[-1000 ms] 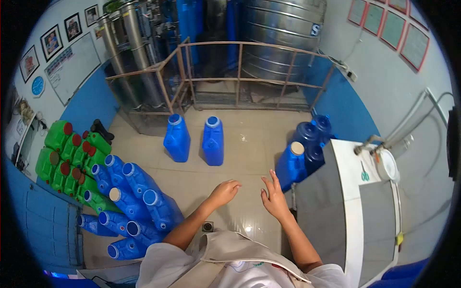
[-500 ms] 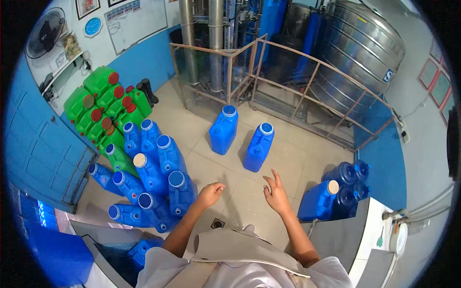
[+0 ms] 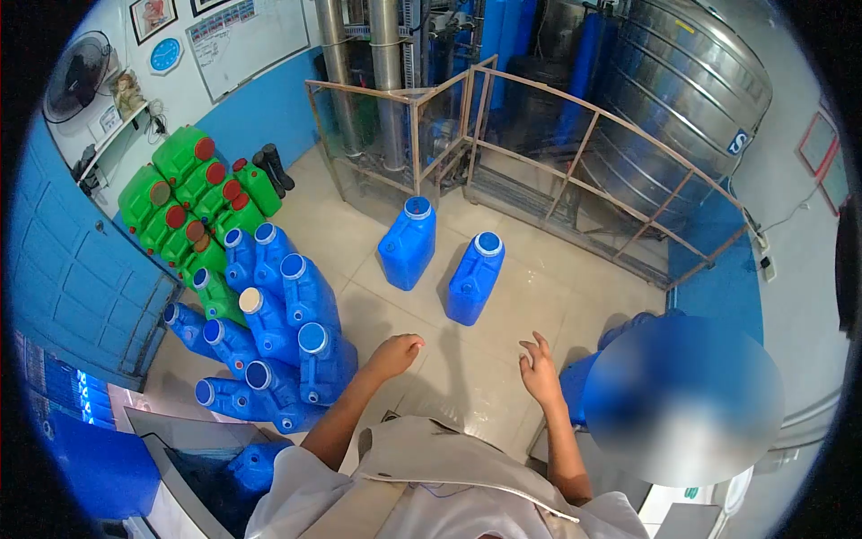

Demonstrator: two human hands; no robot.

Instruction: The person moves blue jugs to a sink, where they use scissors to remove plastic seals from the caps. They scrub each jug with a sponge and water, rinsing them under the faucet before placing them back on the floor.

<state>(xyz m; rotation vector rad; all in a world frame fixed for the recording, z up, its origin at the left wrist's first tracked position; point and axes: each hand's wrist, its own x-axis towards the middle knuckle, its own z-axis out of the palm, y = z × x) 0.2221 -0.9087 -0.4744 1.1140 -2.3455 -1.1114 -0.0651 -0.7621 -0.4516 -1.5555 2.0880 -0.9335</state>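
My left hand (image 3: 395, 356) hovers over the tiled floor with its fingers curled in and nothing visible in them. To its left is the nearest blue jug (image 3: 329, 370), part of a crowded group, apart from my hand. My right hand (image 3: 539, 371) is raised with fingers spread and holds nothing. Ahead of both hands two blue jugs stand upright: one with a red mark on its cap (image 3: 407, 247), and another with a blue-and-white cap (image 3: 476, 280). Neither hand touches them. Part of another blue jug (image 3: 572, 388) shows just right of my right hand.
Green jugs with red caps (image 3: 184, 157) are stacked by the wall at left, near black boots (image 3: 275, 167). A metal-framed barrier (image 3: 566, 171) fences off pipes and a large steel tank (image 3: 687, 90). A blurred round patch hides the right side.
The view has shifted slightly, so the jugs sit a little further left. My right hand has moved a bit rightward and down. A blurred patch now covers the bottles at right.
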